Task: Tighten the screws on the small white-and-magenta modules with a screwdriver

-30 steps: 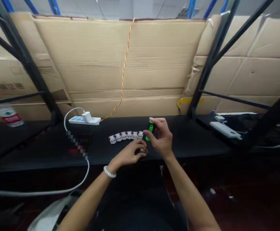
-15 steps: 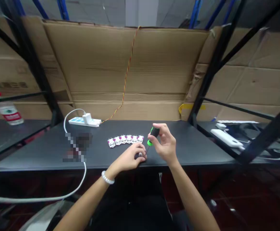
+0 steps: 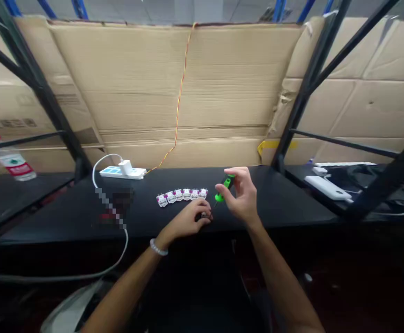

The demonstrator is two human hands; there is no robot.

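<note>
My right hand (image 3: 241,196) is closed round a black and green screwdriver (image 3: 225,187), its tip pointing down and to the left beside my left fingertips. On the black tabletop, my left hand (image 3: 190,217) has its fingers curled round a small pale part (image 3: 203,215). The fingers cover most of that part, so its kind does not show. Just beyond my left hand lies a curved row of several small white and purple parts (image 3: 178,195) with thin pins on their far side.
A white power strip (image 3: 139,173) with a plugged-in adapter (image 3: 126,166) lies at the back left; its white cable hangs over the front edge. Cardboard (image 3: 135,92) walls off the back. Black shelf posts (image 3: 297,101) stand at both sides. A bottle (image 3: 16,164) is far left.
The screwdriver has moved up and away from my left fingers, and its handle has turned. My left hand stays round the small part. The camera view has tilted down slightly and brightened.
</note>
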